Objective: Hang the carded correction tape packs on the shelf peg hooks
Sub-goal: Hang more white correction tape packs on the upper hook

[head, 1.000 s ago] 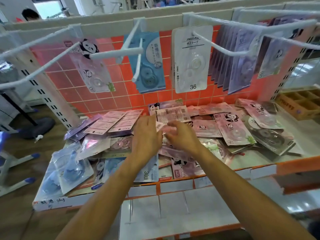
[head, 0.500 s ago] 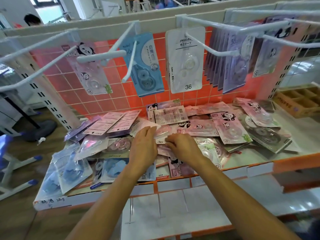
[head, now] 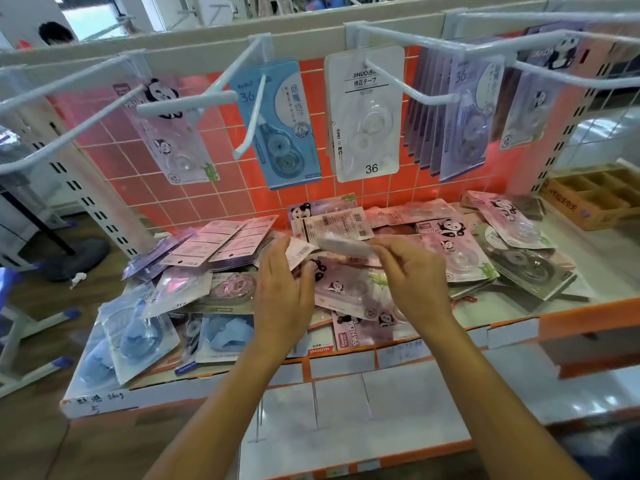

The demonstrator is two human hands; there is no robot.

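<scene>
Several carded correction tape packs lie in a loose pile (head: 349, 289) on the shelf. My right hand (head: 412, 282) pinches a white pack (head: 343, 245), lifted edge-on just above the pile. My left hand (head: 282, 292) hovers over the pile beside it, thumb and fingers touching a pack with a barcode (head: 299, 254). White peg hooks (head: 408, 88) jut out above. On them hang a pink panda pack (head: 173, 133), a blue pack (head: 280, 126), a white pack marked 36 (head: 367, 112) and a row of lilac packs (head: 464, 116).
An orange-tiled back panel (head: 221, 199) stands behind the pile. A wooden divided box (head: 595, 199) sits at the right. Blue packs (head: 131, 337) fill the shelf's front left corner. White price strips (head: 346, 362) line the front edge. A person's head (head: 55, 32) shows far left.
Both hands were pressed down in the pile. My right hand has now risen with a white pack pinched in it, and my left hand has shifted left and lifted slightly.
</scene>
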